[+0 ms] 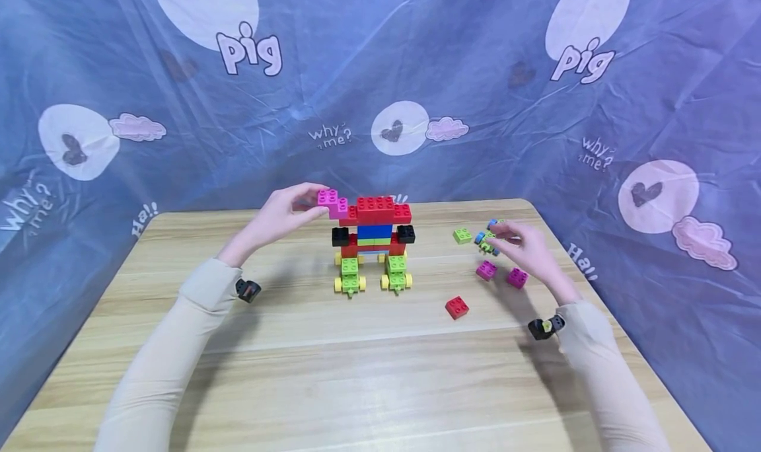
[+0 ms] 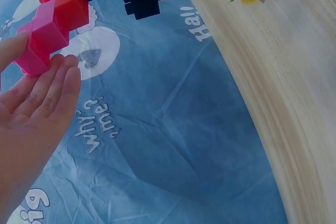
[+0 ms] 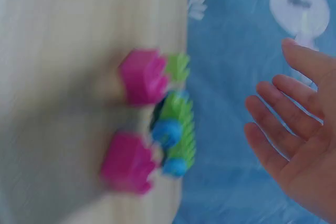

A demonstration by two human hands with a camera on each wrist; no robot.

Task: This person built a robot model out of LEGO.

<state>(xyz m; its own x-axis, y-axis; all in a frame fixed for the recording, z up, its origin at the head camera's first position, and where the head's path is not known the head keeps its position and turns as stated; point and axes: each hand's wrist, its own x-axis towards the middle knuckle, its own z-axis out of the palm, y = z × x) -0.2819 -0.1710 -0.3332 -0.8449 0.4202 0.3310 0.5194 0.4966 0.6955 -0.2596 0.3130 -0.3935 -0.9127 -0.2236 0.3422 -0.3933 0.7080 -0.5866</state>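
Observation:
A figure of toy building bricks (image 1: 374, 231) stands upright on the table, with red, blue and black bricks above green legs on yellow wheels. Two stepped pink bricks (image 1: 338, 209) jut from its upper left side. My left hand (image 1: 275, 215) pinches the outer pink brick (image 2: 32, 56), thumb on one face and fingers on the opposite one. On the right, my right hand (image 1: 526, 246) hovers over loose bricks, its fingers spread and slightly bent with nothing between them. Close by it lies a green wheeled base (image 1: 485, 242) with blue wheels, partly hidden by that hand in the head view.
Two magenta bricks (image 1: 486, 270) lie below the right hand. A light green brick (image 1: 462, 236) is farther back, and a red brick (image 1: 457, 307) sits nearer the front. Behind the wooden table (image 1: 357, 386) hangs a blue printed cloth (image 1: 333, 55).

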